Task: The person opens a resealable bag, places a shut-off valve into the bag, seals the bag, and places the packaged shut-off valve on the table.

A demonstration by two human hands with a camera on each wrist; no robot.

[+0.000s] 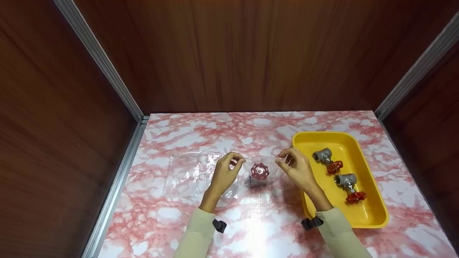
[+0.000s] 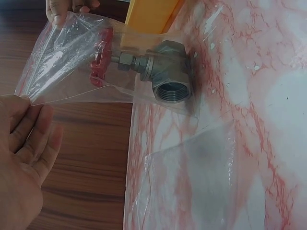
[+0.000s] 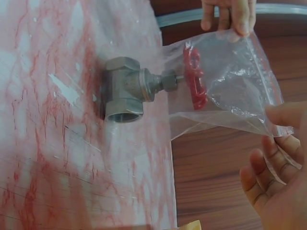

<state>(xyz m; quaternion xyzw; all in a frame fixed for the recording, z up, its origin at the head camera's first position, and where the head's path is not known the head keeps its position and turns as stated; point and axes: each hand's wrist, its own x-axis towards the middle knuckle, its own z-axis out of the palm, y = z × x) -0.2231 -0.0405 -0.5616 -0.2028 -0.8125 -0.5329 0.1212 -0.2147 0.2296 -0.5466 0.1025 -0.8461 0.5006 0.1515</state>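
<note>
A clear zip bag (image 2: 53, 62) stands between both hands with a gate valve (image 3: 127, 88) inside it. The valve has a grey metal body, a threaded opening and a red handwheel (image 1: 260, 171) that faces up. My left hand (image 1: 226, 173) pinches one top corner of the bag between thumb and forefinger. At the opposite corner my right hand (image 1: 298, 168) pinches the bag the same way. The bag's top edge is stretched between them, and the valve body sits at the tabletop.
More clear bags (image 1: 186, 175) lie flat on the marbled red and white table (image 1: 168, 215) at the left. At the right, a yellow tray (image 1: 337, 222) holds two more valves (image 1: 346, 181) with red handwheels. Brown wood-grain panels (image 1: 229, 57) enclose the back and sides.
</note>
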